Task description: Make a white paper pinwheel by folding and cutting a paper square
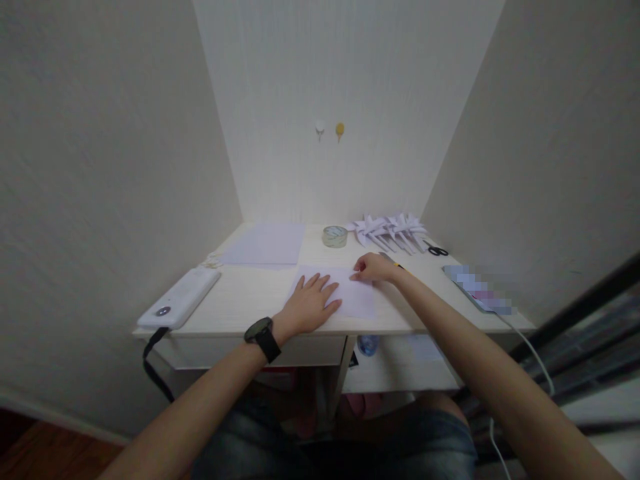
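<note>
One paper sheet (350, 293) at the desk's (250, 300) near edge; one stack of sheets (265, 244), one tape roll (335, 236), one pair of scissors (437, 251) behind. Left hand (310, 305) lies open and flat on the sheet's left part. Right hand (373, 267), fingers curled, pinches its far edge.

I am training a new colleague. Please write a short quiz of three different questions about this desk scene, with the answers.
1. True or false: the left hand lies flat on the sheet of paper.
2. Which thing stands nearest the folded paper shapes? A) power bank B) roll of tape C) phone
3. What black tool lies right of the folded paper shapes?

Key
1. True; the right hand pinches the sheet's far edge.
2. B
3. The scissors.
</note>
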Demonstrator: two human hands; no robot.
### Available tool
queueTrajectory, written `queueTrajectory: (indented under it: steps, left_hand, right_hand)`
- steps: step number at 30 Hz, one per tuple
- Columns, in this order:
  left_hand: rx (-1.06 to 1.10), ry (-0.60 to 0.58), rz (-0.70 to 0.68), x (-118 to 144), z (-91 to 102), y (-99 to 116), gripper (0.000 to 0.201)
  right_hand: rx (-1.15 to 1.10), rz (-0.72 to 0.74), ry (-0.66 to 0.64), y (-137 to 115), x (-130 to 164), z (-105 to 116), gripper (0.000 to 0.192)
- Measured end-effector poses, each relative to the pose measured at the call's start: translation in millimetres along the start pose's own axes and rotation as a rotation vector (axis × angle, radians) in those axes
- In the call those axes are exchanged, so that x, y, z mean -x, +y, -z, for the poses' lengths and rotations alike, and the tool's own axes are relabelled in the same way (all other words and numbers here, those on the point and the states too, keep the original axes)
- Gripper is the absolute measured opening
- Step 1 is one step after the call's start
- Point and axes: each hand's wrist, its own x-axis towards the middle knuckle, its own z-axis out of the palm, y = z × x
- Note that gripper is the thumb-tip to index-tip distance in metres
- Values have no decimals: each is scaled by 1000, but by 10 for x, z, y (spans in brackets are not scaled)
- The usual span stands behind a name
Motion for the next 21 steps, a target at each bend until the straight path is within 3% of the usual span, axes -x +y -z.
queueTrajectory:
  steps: [8, 13, 17, 19, 21]
  left_hand:
    - [24, 0, 62, -14, 83, 27, 64]
    - [35, 110, 88, -280, 291, -114, 63]
    - [73, 139, 31, -567, 424, -279, 35]
    - [132, 132, 33, -667, 444, -342, 27]
    - [177, 171, 36, -722, 432, -384, 26]
  right_hand:
    - [-115, 61, 162, 25, 68, 26, 29]
    - [-283, 105, 239, 73, 136, 34, 24]
    - [-427, 136, 264, 121, 207, 82, 31]
    - [-381, 94, 334, 199, 285, 129, 37]
    - [-230, -45, 457, 328, 397, 167, 43]
